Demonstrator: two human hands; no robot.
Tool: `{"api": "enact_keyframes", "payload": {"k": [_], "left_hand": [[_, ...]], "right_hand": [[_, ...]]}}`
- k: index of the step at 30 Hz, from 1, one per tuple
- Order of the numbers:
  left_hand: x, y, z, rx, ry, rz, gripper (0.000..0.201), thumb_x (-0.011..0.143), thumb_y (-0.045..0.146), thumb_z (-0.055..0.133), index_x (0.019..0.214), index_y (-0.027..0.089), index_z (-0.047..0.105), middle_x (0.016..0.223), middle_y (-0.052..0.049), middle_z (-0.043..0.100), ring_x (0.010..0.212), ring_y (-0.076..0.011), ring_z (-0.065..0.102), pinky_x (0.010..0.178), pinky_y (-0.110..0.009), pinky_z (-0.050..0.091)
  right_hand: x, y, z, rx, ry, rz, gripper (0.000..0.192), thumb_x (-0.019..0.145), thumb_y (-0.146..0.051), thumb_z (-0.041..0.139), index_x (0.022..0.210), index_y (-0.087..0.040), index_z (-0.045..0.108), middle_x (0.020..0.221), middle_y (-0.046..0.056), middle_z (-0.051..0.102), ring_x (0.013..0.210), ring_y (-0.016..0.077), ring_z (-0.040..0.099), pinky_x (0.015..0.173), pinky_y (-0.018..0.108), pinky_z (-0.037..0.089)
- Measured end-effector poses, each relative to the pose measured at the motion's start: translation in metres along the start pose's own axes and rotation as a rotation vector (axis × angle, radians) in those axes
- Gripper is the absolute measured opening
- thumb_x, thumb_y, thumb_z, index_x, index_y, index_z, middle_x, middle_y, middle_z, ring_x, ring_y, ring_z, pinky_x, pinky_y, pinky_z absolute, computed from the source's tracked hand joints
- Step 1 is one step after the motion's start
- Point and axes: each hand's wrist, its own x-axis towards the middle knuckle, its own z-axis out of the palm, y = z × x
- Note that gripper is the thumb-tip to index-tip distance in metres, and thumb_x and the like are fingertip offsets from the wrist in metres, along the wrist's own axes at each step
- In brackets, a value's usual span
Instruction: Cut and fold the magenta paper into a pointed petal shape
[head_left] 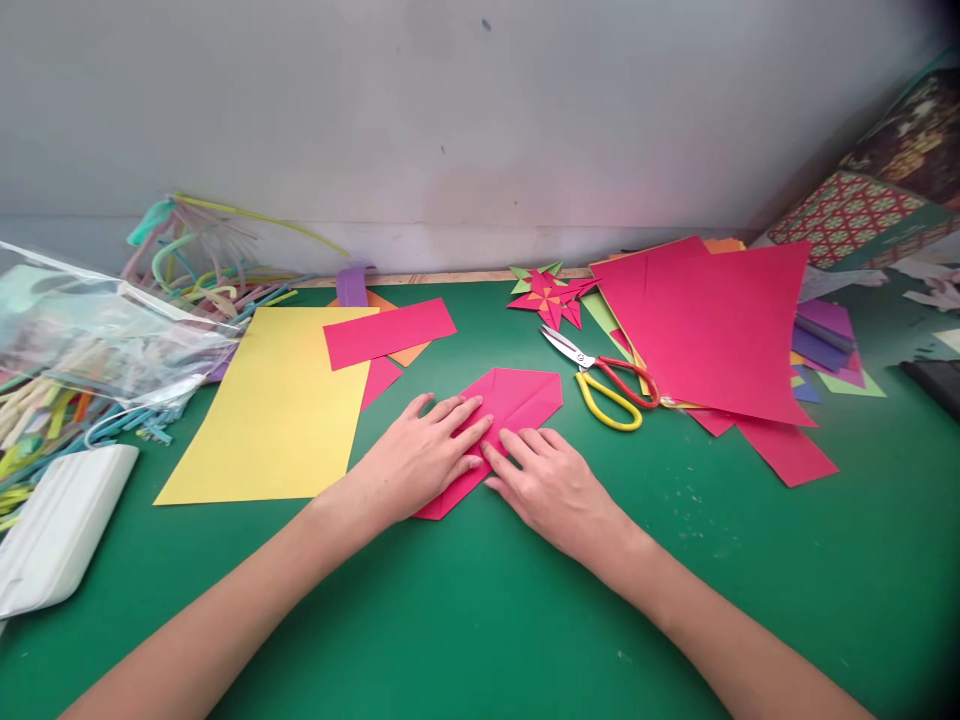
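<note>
Both hands lie flat on a folded pink paper (517, 400) in the middle of the green mat (480, 600). The left hand (420, 455) is spread open, palm down, its fingers pressing the paper's near-left part; it grips nothing. The right hand (551, 480) is likewise open and flat, its fingertips touching the paper just beside the left hand's fingertips, so the two hands meet over the fold. The paper is a long, pointed shape lying on a slant, one tip just beyond the hands and the other showing under the left hand's heel.

Taking the folded paper as the landmark: just to its right lie scissors (607, 385) with one yellow and one red handle, blades pointing away and to the left. Further right is a stack of pink sheets (712, 330) over other coloured papers. Behind the paper and slightly right sits a star (551, 295) of pink folded paper, near the wall. To the left lies a large yellow sheet (277, 400), with a pink strip (390, 332) overlapping its far corner. Well to the left are a clear bag (97, 330), a heap of pastel straws (202, 260) and a white case (56, 525).
</note>
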Motion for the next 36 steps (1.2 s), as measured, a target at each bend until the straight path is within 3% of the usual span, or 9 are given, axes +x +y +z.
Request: {"api": "enact_keyframes", "payload": {"k": [5, 10, 16, 19, 23, 26, 30, 33, 36], "left_hand": [[0.001, -0.003, -0.01, 0.002, -0.031, -0.017, 0.035, 0.11, 0.031, 0.049, 0.135, 0.016, 0.067, 0.141, -0.017, 0.067, 0.122, -0.0324, 0.066, 0.1, -0.048, 0.05], [0.005, -0.02, -0.002, -0.155, 0.037, 0.133, 0.034, 0.11, 0.027, 0.048, 0.137, 0.022, 0.067, 0.155, -0.009, 0.059, 0.149, -0.0304, 0.048, 0.122, -0.051, 0.038], [0.004, -0.02, 0.015, -0.209, -0.018, 0.139, 0.047, 0.112, 0.035, 0.044, 0.156, 0.024, 0.053, 0.161, -0.007, 0.054, 0.153, -0.0272, 0.045, 0.131, -0.051, 0.024], [0.002, -0.015, 0.014, -0.127, -0.022, 0.044, 0.048, 0.112, 0.039, 0.043, 0.156, 0.023, 0.054, 0.16, -0.008, 0.055, 0.149, -0.0307, 0.049, 0.129, -0.056, 0.024], [0.002, 0.002, 0.003, 0.021, -0.044, -0.154, 0.049, 0.11, 0.037, 0.044, 0.153, 0.016, 0.056, 0.158, -0.016, 0.055, 0.138, -0.0373, 0.056, 0.116, -0.058, 0.039], [0.003, 0.016, -0.007, 0.083, -0.077, -0.202, 0.05, 0.109, 0.039, 0.047, 0.147, 0.009, 0.059, 0.145, -0.022, 0.064, 0.124, -0.0386, 0.063, 0.108, -0.058, 0.044], [0.004, 0.017, -0.008, 0.041, -0.062, -0.163, 0.04, 0.108, 0.037, 0.05, 0.134, 0.01, 0.066, 0.126, -0.02, 0.07, 0.113, -0.0355, 0.066, 0.098, -0.053, 0.05], [0.005, 0.003, 0.003, -0.101, -0.012, -0.051, 0.032, 0.11, 0.028, 0.046, 0.128, 0.015, 0.068, 0.133, -0.014, 0.069, 0.121, -0.0297, 0.064, 0.1, -0.045, 0.052], [0.006, -0.011, 0.015, -0.158, 0.057, -0.008, 0.034, 0.111, 0.023, 0.043, 0.137, 0.016, 0.063, 0.144, -0.011, 0.066, 0.131, -0.0281, 0.06, 0.108, -0.044, 0.05]], "right_hand": [[-0.002, 0.009, -0.002, 0.092, 0.007, -0.046, 0.038, 0.111, -0.038, 0.049, 0.135, -0.015, 0.068, 0.125, 0.015, 0.073, 0.108, 0.0299, 0.067, 0.096, 0.049, 0.055], [-0.006, 0.041, -0.003, 0.254, 0.035, -0.197, 0.033, 0.108, -0.033, 0.056, 0.132, -0.016, 0.073, 0.138, 0.012, 0.072, 0.127, 0.0301, 0.066, 0.116, 0.051, 0.05], [-0.009, 0.063, 0.006, 0.441, 0.112, -0.242, 0.028, 0.106, -0.024, 0.06, 0.128, -0.016, 0.076, 0.135, 0.009, 0.076, 0.135, 0.0291, 0.064, 0.116, 0.048, 0.053], [-0.008, 0.059, 0.002, 0.379, 0.13, -0.198, 0.028, 0.107, -0.023, 0.058, 0.127, -0.015, 0.075, 0.132, 0.01, 0.077, 0.128, 0.0298, 0.068, 0.112, 0.049, 0.056], [-0.007, 0.042, -0.007, 0.36, 0.088, -0.242, 0.034, 0.107, -0.027, 0.057, 0.137, -0.014, 0.068, 0.14, 0.011, 0.072, 0.132, 0.0289, 0.065, 0.116, 0.048, 0.053], [-0.009, 0.029, -0.007, 0.363, 0.03, -0.252, 0.043, 0.105, -0.031, 0.064, 0.144, -0.013, 0.062, 0.143, 0.013, 0.07, 0.132, 0.0305, 0.064, 0.113, 0.049, 0.055], [-0.01, 0.026, -0.004, 0.368, -0.034, -0.243, 0.043, 0.1, -0.027, 0.069, 0.141, -0.015, 0.063, 0.141, 0.015, 0.068, 0.127, 0.0318, 0.066, 0.104, 0.049, 0.059], [-0.01, 0.031, -0.002, 0.388, -0.023, -0.25, 0.034, 0.102, -0.023, 0.066, 0.135, -0.015, 0.066, 0.133, 0.015, 0.072, 0.124, 0.0306, 0.067, 0.103, 0.048, 0.059], [-0.009, 0.033, 0.0, 0.387, 0.001, -0.249, 0.027, 0.104, -0.022, 0.062, 0.129, -0.015, 0.068, 0.129, 0.015, 0.073, 0.121, 0.0298, 0.068, 0.101, 0.047, 0.059]]}}
